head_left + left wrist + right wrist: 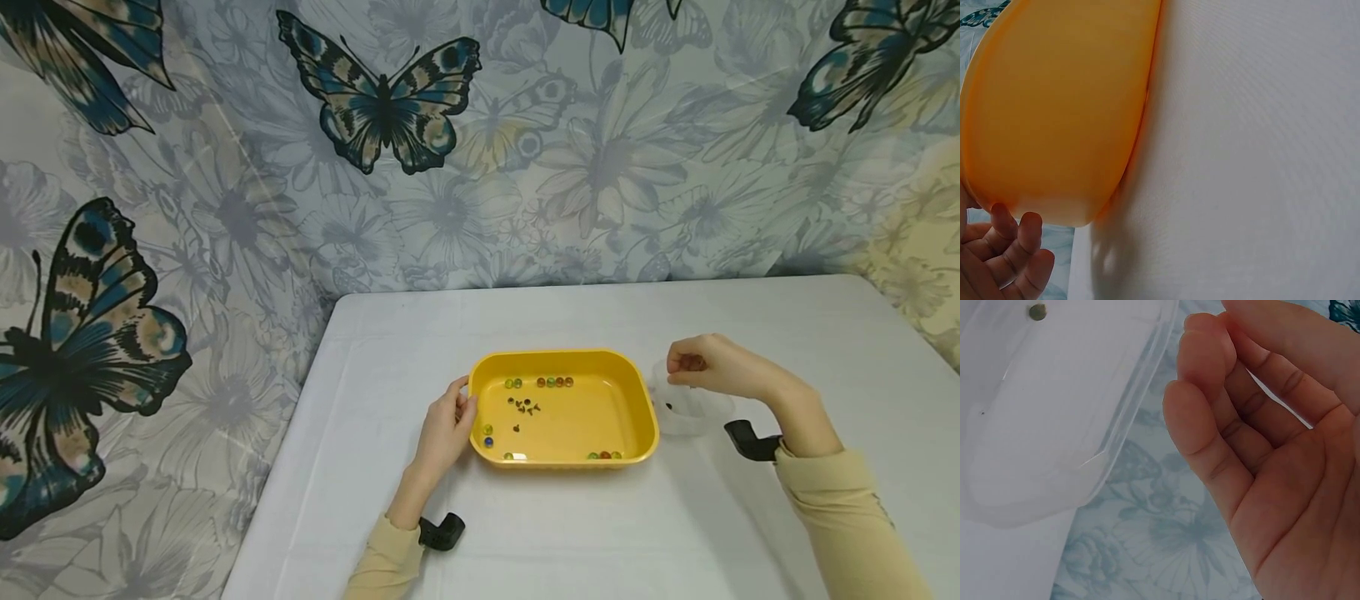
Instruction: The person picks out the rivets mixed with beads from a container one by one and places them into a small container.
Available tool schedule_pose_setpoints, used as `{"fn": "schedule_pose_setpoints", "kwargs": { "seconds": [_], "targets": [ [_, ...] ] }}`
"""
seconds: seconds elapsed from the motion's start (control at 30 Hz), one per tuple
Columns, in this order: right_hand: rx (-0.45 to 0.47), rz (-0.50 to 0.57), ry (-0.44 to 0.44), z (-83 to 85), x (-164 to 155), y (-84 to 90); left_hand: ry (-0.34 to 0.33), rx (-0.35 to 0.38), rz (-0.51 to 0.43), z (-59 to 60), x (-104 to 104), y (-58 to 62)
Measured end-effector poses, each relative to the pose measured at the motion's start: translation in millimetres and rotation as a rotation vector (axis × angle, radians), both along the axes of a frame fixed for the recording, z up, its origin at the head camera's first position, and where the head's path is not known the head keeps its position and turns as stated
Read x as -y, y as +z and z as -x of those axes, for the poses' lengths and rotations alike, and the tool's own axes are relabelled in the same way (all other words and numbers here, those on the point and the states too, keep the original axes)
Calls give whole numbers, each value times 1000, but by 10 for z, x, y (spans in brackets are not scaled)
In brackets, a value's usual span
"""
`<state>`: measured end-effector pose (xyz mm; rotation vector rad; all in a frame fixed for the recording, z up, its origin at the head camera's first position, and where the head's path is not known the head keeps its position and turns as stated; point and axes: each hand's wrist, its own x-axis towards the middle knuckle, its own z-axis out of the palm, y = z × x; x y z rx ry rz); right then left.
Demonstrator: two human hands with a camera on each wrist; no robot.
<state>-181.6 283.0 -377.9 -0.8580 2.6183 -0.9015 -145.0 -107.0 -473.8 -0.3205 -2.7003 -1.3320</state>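
A yellow tray [570, 425] lies on the table, with several coloured glass marbles [555, 382] near its walls. Small dark brass-coloured pieces like thumbtacks [525, 407] sit in its left half. My left hand [442, 429] grips the tray's left end, thumb at the rim and fingers against the outer wall. To the right of the tray stands a clear plastic container [1041, 444] with one small round brass-coloured piece [1037, 312] in it. Above this container is my right hand [716, 364], its fingers curled and thumb and fingertips together; nothing shows between them.
A white cloth covers the table [390, 375]. Behind it and at the left hangs a fabric [450, 208] printed with butterflies and flowers. Each wrist carries a black camera mount [442, 532].
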Motion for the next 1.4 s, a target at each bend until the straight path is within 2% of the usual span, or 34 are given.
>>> {"fn": "schedule_pose_setpoints", "kwargs": {
  "seconds": [0.4, 0.73, 1.1, 1.4],
  "targets": [
    [-14, -8, 26, 78, 152, 100, -2, -5, -3, 8, 1, -4],
    [13, -16, 26, 113, 286, 179, -1, -2, -8, 9, -4, -8],
    [8, -35, 40, 183, 462, 209, 2, -7, -8, 4, 0, -9],
    [-15, 2, 75, 227, 612, 214, 0, -6, -4, 1, -3, 3]
  ]
}}
